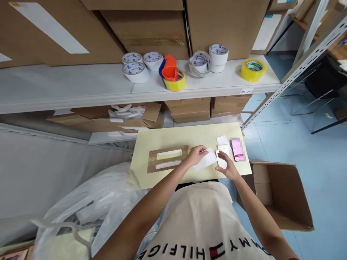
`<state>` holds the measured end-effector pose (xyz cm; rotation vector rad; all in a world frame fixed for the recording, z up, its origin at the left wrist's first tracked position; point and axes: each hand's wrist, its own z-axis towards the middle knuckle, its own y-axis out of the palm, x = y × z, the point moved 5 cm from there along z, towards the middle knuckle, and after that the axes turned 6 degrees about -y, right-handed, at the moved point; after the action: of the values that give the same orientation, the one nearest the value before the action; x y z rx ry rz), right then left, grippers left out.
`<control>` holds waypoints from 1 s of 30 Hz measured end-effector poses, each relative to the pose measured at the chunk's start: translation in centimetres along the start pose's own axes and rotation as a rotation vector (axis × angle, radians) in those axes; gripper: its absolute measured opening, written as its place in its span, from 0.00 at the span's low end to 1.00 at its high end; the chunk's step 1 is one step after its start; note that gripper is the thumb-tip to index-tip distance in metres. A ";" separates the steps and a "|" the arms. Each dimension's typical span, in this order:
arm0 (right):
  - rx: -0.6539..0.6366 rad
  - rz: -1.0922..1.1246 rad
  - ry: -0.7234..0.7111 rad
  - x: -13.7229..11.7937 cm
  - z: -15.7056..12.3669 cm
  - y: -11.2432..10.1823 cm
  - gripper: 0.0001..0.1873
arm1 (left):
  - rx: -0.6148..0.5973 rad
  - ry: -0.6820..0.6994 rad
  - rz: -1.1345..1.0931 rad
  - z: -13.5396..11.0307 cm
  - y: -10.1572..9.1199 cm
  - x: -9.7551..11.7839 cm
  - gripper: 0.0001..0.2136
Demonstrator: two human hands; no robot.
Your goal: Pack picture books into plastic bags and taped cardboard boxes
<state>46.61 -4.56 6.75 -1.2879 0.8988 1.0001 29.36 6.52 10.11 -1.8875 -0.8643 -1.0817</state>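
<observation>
My left hand [197,155] is closed on the upper left part of a white card [205,160], thumb on top, over the pale yellow table. Just right of it, my right hand [227,164] has its fingers spread and curved around the near side of several white cards [223,148] lying in a loose stack. Whether its fingertips touch the stack I cannot tell. A flat brown cardboard piece [151,163] with two white strips [169,154] lies to the left of my left hand. Beyond the cards, at the right, is a pink phone-like object [238,149], partly blurred.
Above the table [162,139], a shelf [94,85] carries white tape rolls [135,72], a tape dispenser [171,72] and a yellow tape roll [253,70]. An open cardboard box [287,191] stands at the right. Clear plastic bags [108,195] are at the left.
</observation>
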 end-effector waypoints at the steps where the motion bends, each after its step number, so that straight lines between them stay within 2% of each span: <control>1: 0.016 0.091 0.032 -0.8 0.6 1.0 0.39 | 0.000 0.009 -0.012 -0.5 -0.1 0.2 0.13; 4: 0.082 0.248 0.132 -2.4 1.9 3.8 0.28 | -0.017 0.030 -0.012 -2.2 -1.0 0.5 0.11; 7: 0.197 0.309 0.188 -3.5 2.3 5.0 0.18 | -0.020 0.045 0.000 -4.1 -3.6 0.1 0.11; 11: 0.300 0.340 0.203 -4.7 2.2 5.9 0.16 | -0.022 -0.055 -0.260 -6.7 -7.8 -2.4 0.16; 15: 0.311 0.244 0.165 -6.3 2.5 8.1 0.19 | 0.015 -0.134 -0.478 -8.8 -10.3 -4.7 0.18; 18: 0.439 -0.072 0.043 -9.1 2.4 9.6 0.28 | 0.087 -0.137 -0.532 -10.0 -11.7 -5.6 0.18; 20: 0.461 -0.298 -0.117 -12.0 2.3 11.3 0.26 | 0.123 -0.119 -0.558 -10.8 -12.6 -5.9 0.17; 23: 0.277 -0.486 -0.375 -16.1 2.2 15.1 0.15 | 0.134 -0.072 -0.596 -12.1 -13.8 -5.8 0.16; 25: 0.178 -0.548 -0.473 -17.9 2.0 17.4 0.12 | 0.113 -0.048 -0.644 -13.1 -14.3 -5.6 0.17; 27: 0.156 -0.591 -0.507 -18.9 1.8 19.0 0.11 | 0.064 -0.046 -0.712 -14.0 -14.6 -5.3 0.17; 30: 0.183 -0.616 -0.511 -19.5 1.4 20.1 0.11 | -0.011 -0.074 -0.815 -15.0 -14.9 -5.1 0.18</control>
<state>21.16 -4.53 18.60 -0.9889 0.1677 0.6801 9.30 -0.42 14.83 -1.5998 -1.7532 -1.4757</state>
